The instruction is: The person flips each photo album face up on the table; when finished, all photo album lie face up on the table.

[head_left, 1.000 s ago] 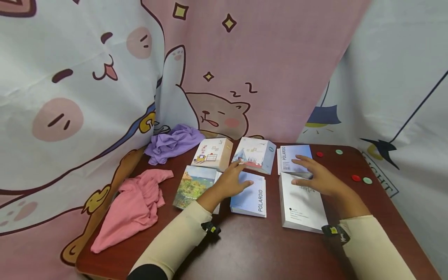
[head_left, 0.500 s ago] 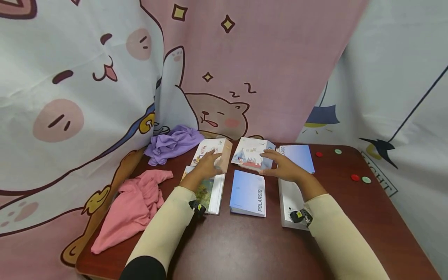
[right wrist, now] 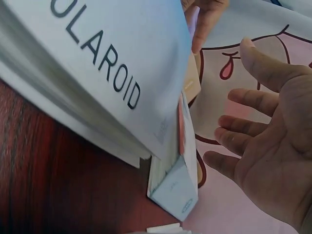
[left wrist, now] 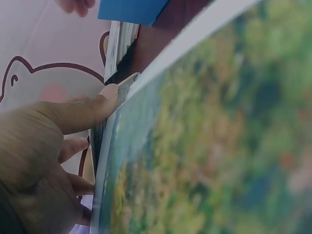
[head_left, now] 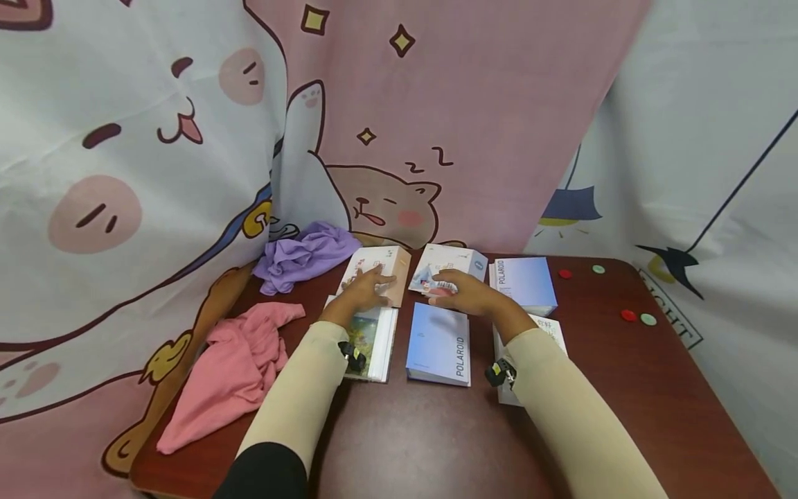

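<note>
In the head view my left hand (head_left: pixel 364 291) is over the white book with a beige spine (head_left: pixel 399 267), fingers spread. Below that hand lies a book with a painted landscape cover (head_left: pixel 364 336), partly hidden by my forearm. My right hand (head_left: pixel 464 292) hovers at the near edge of a white book with a pale blue spine (head_left: pixel 476 265). A blue POLAROID book (head_left: pixel 438 344) lies between my forearms. In the right wrist view the right hand (right wrist: pixel 278 126) has loosely extended fingers, with nothing in it. Whether the left fingertips touch the book, I cannot tell.
A second blue POLAROID book (head_left: pixel 530 283) lies at right, above a white book (head_left: pixel 551 329) partly covered by my right sleeve. Pink cloth (head_left: pixel 240 367) and purple cloth (head_left: pixel 305 256) lie at left. Red and green discs (head_left: pixel 628 315) sit near the table's right side.
From over the near POLAROID book, my left hand has moved left to the beige-spined book. My right hand has moved left from the right-hand books to the pale-blue-spined one. The books stay put.
</note>
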`<action>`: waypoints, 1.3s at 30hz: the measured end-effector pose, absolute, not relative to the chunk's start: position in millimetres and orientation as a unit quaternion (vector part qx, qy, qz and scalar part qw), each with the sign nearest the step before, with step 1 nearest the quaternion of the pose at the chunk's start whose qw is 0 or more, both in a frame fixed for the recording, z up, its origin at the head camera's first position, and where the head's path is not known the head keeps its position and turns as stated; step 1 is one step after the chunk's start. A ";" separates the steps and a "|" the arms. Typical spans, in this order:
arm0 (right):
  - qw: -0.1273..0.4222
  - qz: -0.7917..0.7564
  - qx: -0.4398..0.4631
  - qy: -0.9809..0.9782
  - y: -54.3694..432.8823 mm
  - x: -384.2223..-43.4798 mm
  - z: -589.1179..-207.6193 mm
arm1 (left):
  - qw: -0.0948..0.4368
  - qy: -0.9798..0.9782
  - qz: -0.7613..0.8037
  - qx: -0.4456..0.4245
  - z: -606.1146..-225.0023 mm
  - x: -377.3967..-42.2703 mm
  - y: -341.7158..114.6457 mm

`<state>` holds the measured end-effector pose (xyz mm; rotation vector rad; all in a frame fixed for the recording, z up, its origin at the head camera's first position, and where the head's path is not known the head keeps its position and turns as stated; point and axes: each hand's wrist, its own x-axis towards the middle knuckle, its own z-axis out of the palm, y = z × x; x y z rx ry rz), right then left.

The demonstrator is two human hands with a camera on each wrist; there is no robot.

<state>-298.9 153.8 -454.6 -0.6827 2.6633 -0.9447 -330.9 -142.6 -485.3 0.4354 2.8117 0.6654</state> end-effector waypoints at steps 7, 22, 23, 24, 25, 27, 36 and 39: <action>0.136 -0.330 -0.226 0.906 142.5 -302.6 -457.2 | 0.106 0.956 0.213 0.173 -486.8 -331.8 -143.1; 0.163 -0.362 -0.242 0.885 124.7 -300.8 -459.9 | 0.034 0.922 0.271 0.274 -492.1 -337.8 -161.3; 0.165 -0.359 -0.243 0.886 122.6 -301.0 -460.1 | 0.026 0.917 0.288 0.274 -492.7 -337.9 -162.5; 0.168 -0.355 -0.244 0.886 120.2 -301.4 -460.1 | 0.018 0.913 0.304 0.272 -492.8 -338.2 -163.5; 0.171 -0.349 -0.247 0.888 117.9 -301.5 -459.8 | 0.012 0.908 0.324 0.267 -492.2 -337.9 -164.1; 0.175 -0.344 -0.256 0.886 112.4 -302.1 -458.3 | -0.003 0.898 0.354 0.259 -490.7 -337.5 -164.3; 0.201 -0.455 -0.286 0.819 85.7 -303.3 -454.4 | -0.058 0.866 0.445 0.223 -490.0 -334.3 -158.8; 0.189 -0.481 -0.286 0.807 77.9 -302.5 -452.7 | -0.061 0.828 0.519 0.205 -490.1 -332.4 -156.9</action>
